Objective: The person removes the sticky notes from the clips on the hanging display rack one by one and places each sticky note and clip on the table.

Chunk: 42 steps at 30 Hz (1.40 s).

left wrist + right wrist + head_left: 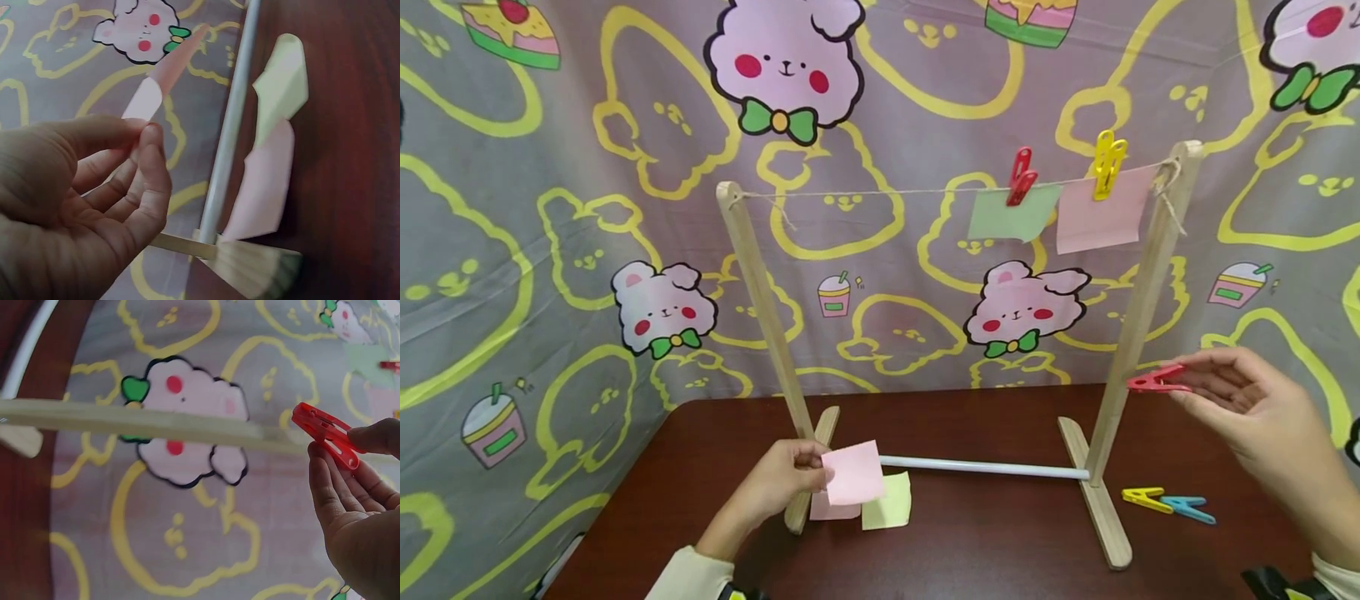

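My left hand (782,479) pinches a pink sticky note (854,473) by its edge, over the table near the stand's left foot. In the left wrist view that note (178,59) bends away from thumb and finger. Under it lie another pink note (835,507) and a yellow-green note (891,502). My right hand (1255,408) holds a red clothespin (1156,379) between thumb and fingers, beside the right post. On the string (880,192), a red clothespin (1021,177) holds a green note (1011,214) and a yellow clothespin (1107,165) holds a pink note (1105,218).
The wooden stand has a left post (767,308), a right post (1138,325) and a white bar (985,467) low between them. Right of its right foot (1105,533), a yellow clothespin (1146,498) and a blue clothespin (1189,508) lie on the dark table (985,550). Patterned cloth (917,350) hangs behind.
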Each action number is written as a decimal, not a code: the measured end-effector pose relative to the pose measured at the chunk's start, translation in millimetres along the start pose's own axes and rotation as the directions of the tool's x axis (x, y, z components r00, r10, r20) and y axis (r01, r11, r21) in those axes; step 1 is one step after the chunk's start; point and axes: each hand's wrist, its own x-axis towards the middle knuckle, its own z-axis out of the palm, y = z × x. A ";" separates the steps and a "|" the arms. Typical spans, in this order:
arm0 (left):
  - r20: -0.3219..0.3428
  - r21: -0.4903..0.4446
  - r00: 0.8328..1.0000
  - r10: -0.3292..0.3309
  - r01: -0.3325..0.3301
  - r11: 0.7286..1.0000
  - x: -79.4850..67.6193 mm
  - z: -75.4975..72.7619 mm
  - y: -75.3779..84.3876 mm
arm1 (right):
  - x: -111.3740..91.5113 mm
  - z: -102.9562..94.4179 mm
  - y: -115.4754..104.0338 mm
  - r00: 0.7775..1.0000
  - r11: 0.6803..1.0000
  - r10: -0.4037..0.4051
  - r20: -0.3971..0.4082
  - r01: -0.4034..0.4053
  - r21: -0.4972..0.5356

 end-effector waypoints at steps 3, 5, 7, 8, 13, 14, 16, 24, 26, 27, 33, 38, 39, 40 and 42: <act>0.053 0.009 0.999 -0.010 0.009 1.000 -3.1 2.1 -7.0 | -8.9 -8.9 8.0 1.000 1.000 0.014 -0.007 -0.014 -0.008; 0.086 0.010 0.996 -0.022 0.021 1.000 -4.8 3.4 -11.1 | -15.4 -13.4 12.1 0.999 0.998 0.034 -0.021 -0.035 -0.047; 0.108 0.008 0.994 -0.024 0.023 1.000 -6.1 4.1 -14.7 | -20.9 -17.4 15.7 0.998 0.992 0.057 -0.040 -0.061 -0.113; 0.113 0.011 0.993 -0.025 0.024 1.000 -6.7 4.5 -16.2 | -23.6 -19.4 17.7 0.996 0.984 0.072 -0.047 -0.078 -0.159; 0.123 0.046 0.992 -0.035 0.030 0.999 -9.2 5.2 -21.7 | -34.0 -28.3 25.7 0.981 0.915 0.182 -0.068 -0.195 -0.354; 0.128 0.054 0.991 -0.041 0.034 0.998 -9.8 5.6 -22.6 | -36.1 -29.8 27.6 0.977 0.904 0.200 -0.070 -0.211 -0.372; 0.139 0.070 0.989 -0.055 0.046 0.997 -10.4 6.5 -24.5 | -40.2 -32.8 31.7 0.970 0.893 0.235 -0.066 -0.242 -0.379; 0.158 0.052 0.986 -0.046 0.038 0.998 -11.9 12.8 -30.4 | -57.6 -43.5 51.5 0.933 0.845 0.357 -0.054 -0.347 -0.407; 0.159 0.057 0.986 -0.042 0.033 0.998 -12.9 14.5 -32.2 | -62.1 -47.0 56.8 0.913 0.816 0.404 -0.055 -0.387 -0.430; 0.160 0.060 0.986 -0.043 0.034 0.998 -13.5 15.2 -33.3 | -64.0 -49.4 59.2 0.904 0.803 0.425 -0.051 -0.402 -0.440; 0.135 0.115 0.990 -0.040 0.024 0.993 -15.6 17.3 -37.6 | -74.0 -63.1 76.4 0.803 0.678 0.595 -0.044 -0.531 -0.508; 0.123 0.136 0.992 -0.035 0.018 0.991 -16.6 18.3 -37.3 | -83.8 -70.3 91.2 0.701 0.599 0.713 0.014 -0.599 -0.532; 0.124 0.137 0.992 -0.031 0.014 0.990 -16.6 18.5 -37.1 | -85.4 -71.0 93.8 0.676 0.578 0.736 0.019 -0.614 -0.538; 0.124 0.139 0.992 -0.027 0.010 0.990 -16.7 18.7 -37.0 | -86.5 -71.6 96.3 0.652 0.555 0.758 0.021 -0.627 -0.546; 0.124 0.145 0.992 -0.023 0.005 0.989 -16.9 18.8 -36.7 | -88.3 -72.4 101.1 0.615 0.519 0.788 0.019 -0.647 -0.558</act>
